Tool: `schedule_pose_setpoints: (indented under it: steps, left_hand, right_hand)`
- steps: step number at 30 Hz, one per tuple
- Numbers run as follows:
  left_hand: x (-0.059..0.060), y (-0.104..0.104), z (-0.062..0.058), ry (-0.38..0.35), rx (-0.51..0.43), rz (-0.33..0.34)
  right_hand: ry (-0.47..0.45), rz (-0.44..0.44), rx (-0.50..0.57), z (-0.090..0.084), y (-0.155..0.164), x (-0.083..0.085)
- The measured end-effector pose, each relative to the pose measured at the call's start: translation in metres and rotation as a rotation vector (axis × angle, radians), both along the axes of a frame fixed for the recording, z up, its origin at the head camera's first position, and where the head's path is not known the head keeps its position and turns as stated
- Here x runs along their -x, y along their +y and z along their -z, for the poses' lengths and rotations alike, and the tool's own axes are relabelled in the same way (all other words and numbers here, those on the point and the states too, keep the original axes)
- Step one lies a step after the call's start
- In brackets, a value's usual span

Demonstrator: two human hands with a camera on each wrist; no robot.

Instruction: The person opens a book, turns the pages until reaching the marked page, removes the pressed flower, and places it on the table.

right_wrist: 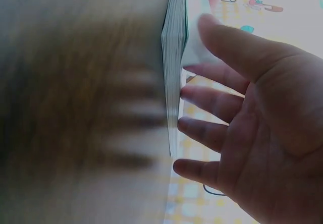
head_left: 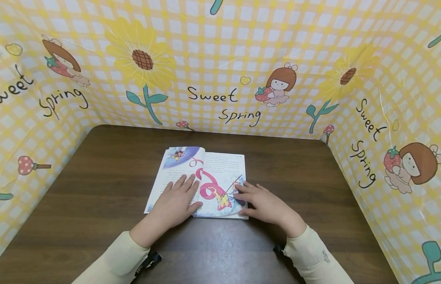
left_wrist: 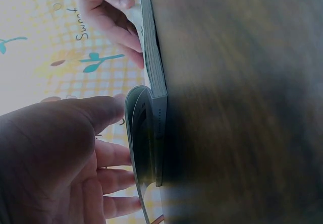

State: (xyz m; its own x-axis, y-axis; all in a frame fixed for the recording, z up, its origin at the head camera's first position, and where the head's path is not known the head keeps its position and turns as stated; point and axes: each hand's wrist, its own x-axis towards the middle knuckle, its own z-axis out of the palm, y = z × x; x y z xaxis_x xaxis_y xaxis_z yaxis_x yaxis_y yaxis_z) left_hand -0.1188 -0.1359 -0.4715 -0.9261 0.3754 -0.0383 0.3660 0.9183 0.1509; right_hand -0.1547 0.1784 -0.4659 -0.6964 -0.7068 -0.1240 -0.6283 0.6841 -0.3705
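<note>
One book (head_left: 200, 181) lies open on the brown table (head_left: 99, 189), roughly at the table's middle, its two pages showing print too small to read and a drawing with a pink ribbon. Two hands rest on it. The left hand (head_left: 175, 201) lies flat on the left page, fingers straight and spread, gripping nothing. The right hand (head_left: 264, 203) sits at the book's lower right corner, fingers loosely extended onto the right page – the right wrist view shows the fingertips (right_wrist: 189, 125) touching the page edge, not curled round it. Behind the book and to both sides stands a yellow checked screen (head_left: 220, 51) with sunflowers, which reads "Sweet Spring" four times – one copy cut off at the left.
</note>
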Motion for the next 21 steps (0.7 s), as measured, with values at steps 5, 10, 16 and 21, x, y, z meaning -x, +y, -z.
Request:
schedule_pose_setpoints:
  steps: [5,10,16,21]
  left_hand:
    - [-0.0002,-0.0002,-0.0002,0.002,-0.007,-0.001]
    - [-0.0007,-0.0001,-0.0006,0.004,-0.013,0.002]
    - [-0.0001,0.0004,0.0000,0.003,-0.016,0.000]
    - [0.0004,0.0017,0.0001,-0.008,-0.014,-0.014]
  right_hand:
    - [0.016,-0.038,-0.034,-0.0040,0.0007,-0.0001]
    - [0.065,-0.081,-0.032,-0.0065,0.0014,-0.0008]
    - [0.074,-0.065,0.051,-0.0045,0.0042,0.0031]
    - [0.053,-0.003,0.104,-0.0071,0.0034,0.0041]
